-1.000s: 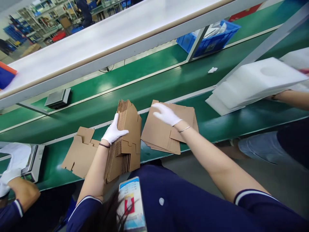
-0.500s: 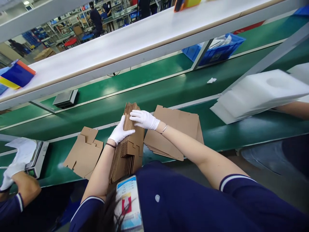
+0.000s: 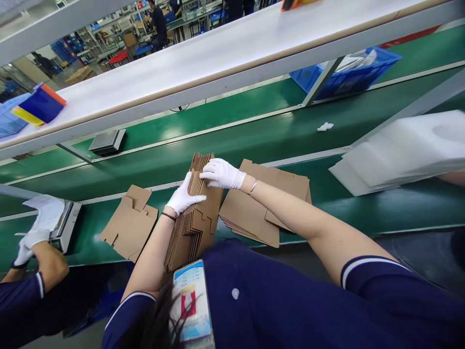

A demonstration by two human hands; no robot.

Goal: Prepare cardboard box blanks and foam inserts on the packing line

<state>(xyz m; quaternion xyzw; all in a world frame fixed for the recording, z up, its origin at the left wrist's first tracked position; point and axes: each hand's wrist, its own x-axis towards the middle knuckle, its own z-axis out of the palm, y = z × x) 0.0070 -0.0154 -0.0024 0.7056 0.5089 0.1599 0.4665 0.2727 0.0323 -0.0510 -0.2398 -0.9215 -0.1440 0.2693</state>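
An upright bundle of folded brown cardboard blanks (image 3: 198, 218) stands on edge in front of my body, its many edges facing up. My left hand (image 3: 183, 196), in a white glove, clasps the bundle's left side, with the thumb laid across the edges. My right hand (image 3: 222, 173), also gloved in white, curls its fingers over the bundle's upper edges near the far end. Flat cardboard blanks (image 3: 250, 208) lie in a pile to the right, under my right forearm. More flat blanks (image 3: 129, 223) lie to the left.
At left, a co-worker's gloved hands (image 3: 32, 242) hold paper by a scale (image 3: 67, 225). White foam sheets (image 3: 403, 150) are at right, partly blurred. Beyond the green bench (image 3: 312, 242) runs a green conveyor (image 3: 232, 138), with a shelf (image 3: 218, 48) above and a blue bin (image 3: 348, 80) behind.
The view has shifted slightly, so most things sit further right. Both hands stay on the cardboard bundle, the right fingers moving only slightly. The foam sheets at right have moved.
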